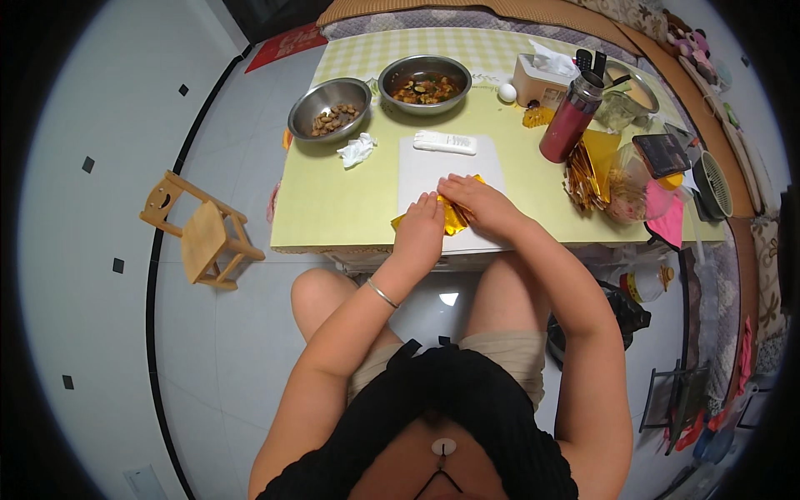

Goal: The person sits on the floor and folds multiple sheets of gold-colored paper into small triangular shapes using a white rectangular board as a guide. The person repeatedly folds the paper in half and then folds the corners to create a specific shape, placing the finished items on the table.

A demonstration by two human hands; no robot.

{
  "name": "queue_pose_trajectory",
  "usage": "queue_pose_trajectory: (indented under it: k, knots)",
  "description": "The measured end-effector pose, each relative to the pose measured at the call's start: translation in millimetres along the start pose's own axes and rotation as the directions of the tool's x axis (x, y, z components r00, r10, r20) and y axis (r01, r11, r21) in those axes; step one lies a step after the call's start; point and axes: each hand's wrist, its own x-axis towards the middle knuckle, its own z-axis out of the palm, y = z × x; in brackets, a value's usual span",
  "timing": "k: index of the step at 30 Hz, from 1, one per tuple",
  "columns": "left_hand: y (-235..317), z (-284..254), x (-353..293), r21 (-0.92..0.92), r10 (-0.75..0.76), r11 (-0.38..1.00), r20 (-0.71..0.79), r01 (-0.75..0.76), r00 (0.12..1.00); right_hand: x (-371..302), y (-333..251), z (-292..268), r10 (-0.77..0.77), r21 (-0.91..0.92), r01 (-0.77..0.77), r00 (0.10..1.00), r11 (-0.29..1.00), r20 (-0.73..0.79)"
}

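Note:
A piece of shiny gold foil paper (454, 218) lies on a white sheet (410, 171) at the table's near edge. My left hand (421, 227) rests on the foil's left part, fingers stretched out flat. From the right, my right hand (483, 202) lies across its upper right part, fingers also extended and pressing down. Both palms cover much of the foil, so its full shape is hidden. Just beyond my fingers sits a long white packet (445, 143). A stack of gold foil sheets (602, 162) stands to the right, with folded gold pieces (583, 185) beside it.
Two steel bowls hold food: nuts in the left bowl (304, 100), a soupy dish in the other (423, 110). A crumpled tissue (357, 151), red thermos (567, 125), tissue box (533, 82), phone (662, 156) and green basket (714, 185) share the table. A wooden chair (207, 233) stands left.

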Motion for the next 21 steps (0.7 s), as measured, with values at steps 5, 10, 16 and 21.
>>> queue_pose_trajectory:
  k: [5,10,16,21]
  knots:
    - [18,-18,-24,0.055,0.027,0.998,0.104,-0.033,0.994,-15,1,-4,0.116,-0.154,-0.108,0.992,0.982,0.044]
    - [18,-38,-40,-0.002,0.128,0.992,0.152,-0.129,0.98,-12,0,-12,0.095,-0.134,-0.078,0.988,0.988,0.125]
    - [-1,-40,-45,-0.153,0.155,0.977,0.045,-0.147,0.987,-21,7,-18,0.03,-0.044,-0.026,0.996,0.999,0.089]
    - [-25,-44,-49,-0.149,0.05,0.985,-0.215,-0.083,0.975,-42,-15,-30,0.024,-0.01,-0.025,0.999,1.0,-0.044]
